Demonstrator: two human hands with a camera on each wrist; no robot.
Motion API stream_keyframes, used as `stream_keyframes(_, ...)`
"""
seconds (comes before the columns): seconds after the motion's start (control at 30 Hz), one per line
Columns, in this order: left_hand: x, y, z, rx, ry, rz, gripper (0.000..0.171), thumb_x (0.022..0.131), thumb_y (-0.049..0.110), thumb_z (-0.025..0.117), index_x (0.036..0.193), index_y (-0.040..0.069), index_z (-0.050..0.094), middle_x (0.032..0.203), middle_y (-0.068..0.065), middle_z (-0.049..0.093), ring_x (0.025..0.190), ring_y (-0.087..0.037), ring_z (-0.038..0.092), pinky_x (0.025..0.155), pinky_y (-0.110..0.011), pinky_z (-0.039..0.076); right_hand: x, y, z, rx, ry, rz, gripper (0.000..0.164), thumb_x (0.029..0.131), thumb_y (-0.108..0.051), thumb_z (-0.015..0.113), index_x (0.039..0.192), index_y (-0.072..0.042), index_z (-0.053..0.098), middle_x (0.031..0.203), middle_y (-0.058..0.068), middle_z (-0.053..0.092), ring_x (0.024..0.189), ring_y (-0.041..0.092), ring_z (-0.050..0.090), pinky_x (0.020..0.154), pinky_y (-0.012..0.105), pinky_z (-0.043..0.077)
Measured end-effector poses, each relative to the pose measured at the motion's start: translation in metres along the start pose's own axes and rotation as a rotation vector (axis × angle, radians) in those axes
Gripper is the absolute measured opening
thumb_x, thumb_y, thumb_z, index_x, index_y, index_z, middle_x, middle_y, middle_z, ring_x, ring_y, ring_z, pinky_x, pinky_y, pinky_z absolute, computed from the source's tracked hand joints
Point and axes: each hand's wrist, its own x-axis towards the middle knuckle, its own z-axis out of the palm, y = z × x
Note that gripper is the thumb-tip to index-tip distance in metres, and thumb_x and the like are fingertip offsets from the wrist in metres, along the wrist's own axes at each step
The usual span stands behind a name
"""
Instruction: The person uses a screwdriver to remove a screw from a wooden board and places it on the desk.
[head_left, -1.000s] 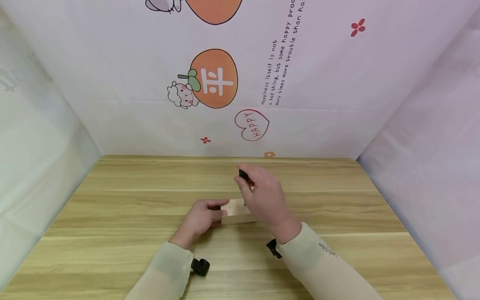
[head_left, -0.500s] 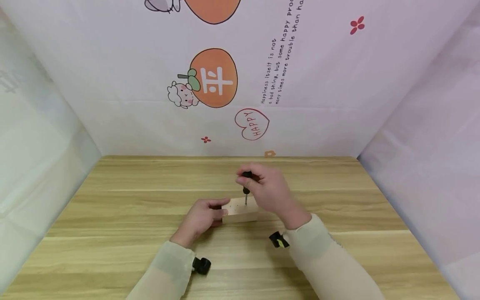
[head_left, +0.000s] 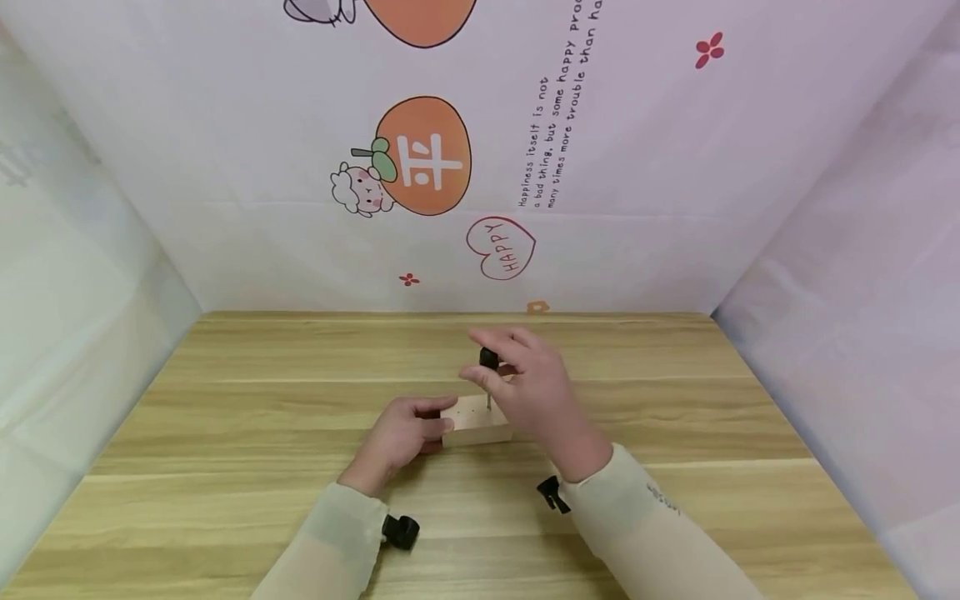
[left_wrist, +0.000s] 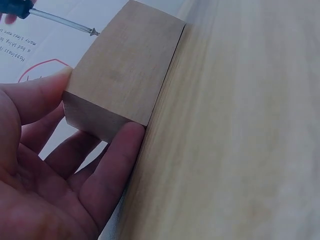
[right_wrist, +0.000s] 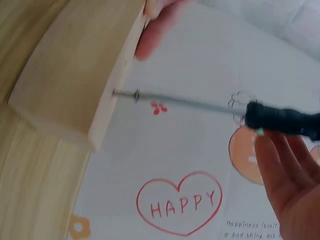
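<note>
A pale wooden block rests on the table, with small dark holes in its top face. My left hand grips its left end, thumb on the top edge and fingers against the end and lower side, as the left wrist view shows. A screw stands upright, partly sunk into the block's top. The tip of a black-handled screwdriver meets the screw's head. Around the handle, my right hand has its thumb and fingers loosely curled; the handle's end shows between thumb and index finger.
The wood-grain table extends around the block. Behind it hangs a white printed cloth, with more white cloth on both sides. A black wrist camera sits by the left sleeve, another by the right.
My right wrist has turned back and forth around the screwdriver, and the thumb and index finger are now spread wider at its handle. The left hand and block have hardly moved.
</note>
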Motion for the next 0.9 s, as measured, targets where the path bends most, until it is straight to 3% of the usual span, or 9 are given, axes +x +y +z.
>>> stream_keyframes(0.07, 0.0, 0.0, -0.001, 0.003, 0.004, 0.003, 0.036, 0.093, 0.012, 0.072, 0.129, 0.008, 0.069, 0.138, -0.01, 0.058, 0.107, -0.023, 0.062, 0.081, -0.04, 0.057, 0.0, -0.006, 0.003, 0.018, 0.045, 0.077, 0.047, 0.085, -0.023, 0.082, 0.128, -0.007, 0.069, 0.094, 0.002, 0.066, 0.079, 0.013, 0.062, 0.067, 0.03, 0.056)
stream_keyframes(0.2, 0.0, -0.001, -0.001, 0.004, -0.002, 0.002, 0.036, 0.093, 0.011, 0.072, 0.129, 0.009, 0.069, 0.138, -0.01, 0.057, 0.106, -0.023, 0.062, 0.081, -0.04, 0.057, 0.002, -0.008, 0.003, 0.119, 0.067, 0.269, 0.03, 0.086, -0.025, 0.081, 0.113, -0.013, 0.074, 0.087, -0.004, 0.068, 0.073, 0.013, 0.062, 0.06, 0.033, 0.052)
stream_keyframes(0.27, 0.0, -0.001, -0.001, 0.002, -0.009, 0.003, 0.035, 0.094, 0.011, 0.071, 0.129, 0.008, 0.069, 0.139, -0.01, 0.057, 0.107, -0.023, 0.062, 0.081, -0.04, 0.057, 0.004, -0.004, 0.0, 0.153, 0.042, 0.29, 0.02, 0.087, -0.024, 0.08, 0.104, -0.015, 0.075, 0.089, -0.006, 0.069, 0.074, 0.013, 0.063, 0.06, 0.034, 0.052)
stream_keyframes(0.5, 0.0, 0.0, -0.001, -0.022, -0.002, 0.001, 0.034, 0.093, 0.009, 0.072, 0.127, 0.007, 0.07, 0.138, -0.011, 0.057, 0.106, -0.023, 0.062, 0.081, -0.041, 0.057, 0.012, 0.024, -0.013, 0.317, -0.191, 0.156, 0.004, 0.093, -0.016, 0.073, 0.095, -0.012, 0.073, 0.088, -0.002, 0.069, 0.075, 0.02, 0.061, 0.065, 0.033, 0.052)
stream_keyframes(0.57, 0.0, 0.0, -0.002, -0.02, -0.007, -0.001, 0.034, 0.093, 0.009, 0.071, 0.128, 0.008, 0.07, 0.139, -0.01, 0.057, 0.107, -0.023, 0.062, 0.081, -0.041, 0.057, 0.015, 0.028, -0.013, 0.355, -0.209, 0.142, 0.006, 0.094, -0.014, 0.072, 0.099, -0.012, 0.073, 0.09, -0.001, 0.069, 0.077, 0.02, 0.062, 0.068, 0.034, 0.053)
stream_keyframes(0.67, 0.0, 0.0, -0.002, -0.015, -0.018, 0.002, 0.036, 0.094, 0.011, 0.071, 0.13, 0.008, 0.068, 0.14, -0.011, 0.055, 0.111, -0.025, 0.06, 0.082, -0.041, 0.056, 0.014, 0.029, -0.006, 0.344, -0.128, 0.091, 0.016, 0.091, -0.012, 0.074, 0.107, -0.012, 0.072, 0.093, -0.001, 0.072, 0.079, 0.017, 0.067, 0.07, 0.031, 0.055)
stream_keyframes(0.73, 0.0, 0.0, -0.003, -0.012, -0.021, 0.0, 0.036, 0.094, 0.012, 0.071, 0.13, 0.009, 0.068, 0.141, -0.01, 0.055, 0.113, -0.025, 0.06, 0.082, -0.04, 0.056, 0.01, 0.028, 0.001, 0.295, -0.026, -0.001, 0.024, 0.088, -0.007, 0.077, 0.111, -0.009, 0.07, 0.095, 0.001, 0.073, 0.079, 0.016, 0.069, 0.069, 0.029, 0.056)
stream_keyframes(0.9, 0.001, -0.001, -0.003, -0.014, -0.013, 0.001, 0.035, 0.094, 0.011, 0.071, 0.129, 0.009, 0.069, 0.14, -0.011, 0.056, 0.11, -0.025, 0.061, 0.081, -0.04, 0.057, 0.001, 0.02, 0.018, -0.062, 0.233, -0.302, 0.029, 0.084, -0.001, 0.08, 0.112, -0.001, 0.071, 0.09, 0.006, 0.071, 0.072, 0.014, 0.067, 0.063, 0.028, 0.057)
